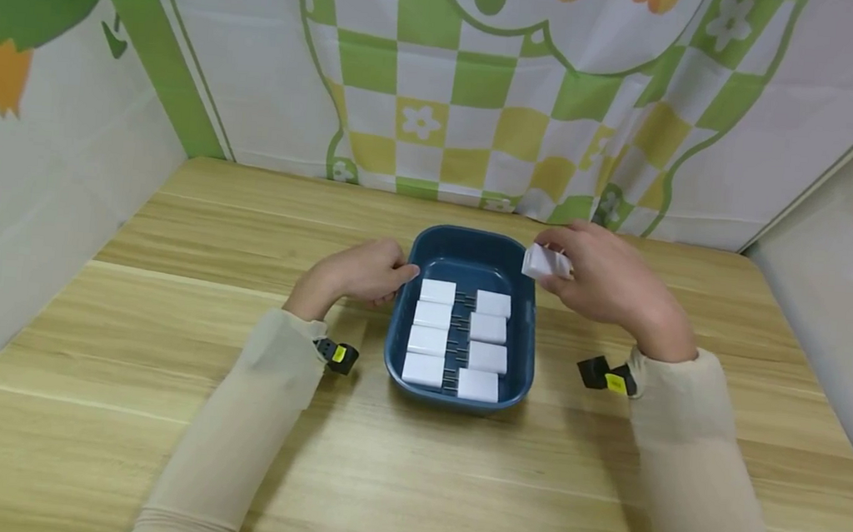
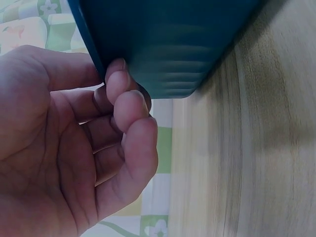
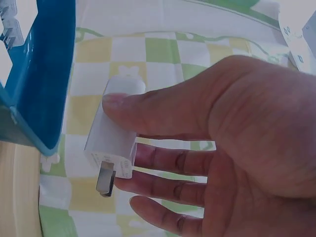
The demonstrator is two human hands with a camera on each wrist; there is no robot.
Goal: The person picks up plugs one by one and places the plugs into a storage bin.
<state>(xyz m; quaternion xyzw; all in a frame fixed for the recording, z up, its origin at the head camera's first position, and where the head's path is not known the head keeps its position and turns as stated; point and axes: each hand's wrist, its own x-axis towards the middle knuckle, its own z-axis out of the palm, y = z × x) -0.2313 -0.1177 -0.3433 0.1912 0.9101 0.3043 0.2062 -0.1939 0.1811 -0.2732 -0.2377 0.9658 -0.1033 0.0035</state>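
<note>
A blue plastic tray (image 1: 395, 330) stands on the table with several white charger plugs (image 1: 432, 314) lying in two columns, their metal prongs facing inward. At its left rim, my left hand (image 1: 367, 271) pinches the wall between thumb and curled index finger; the left wrist view shows these fingers (image 2: 129, 109) against the outside. My right hand (image 1: 606, 276) holds one more white charger plug (image 1: 545, 262) above the tray's far right rim. In the right wrist view that plug (image 3: 112, 128) sits between thumb and fingers, its flat metal prongs (image 3: 105, 178) pointing down.
The light wooden table (image 1: 409, 482) extends around the tray. Behind it hangs a green, yellow and white checkered cloth (image 1: 476, 119). Pale side walls (image 1: 49, 186) border the table. Small black cameras (image 1: 342, 358) are strapped at both wrists.
</note>
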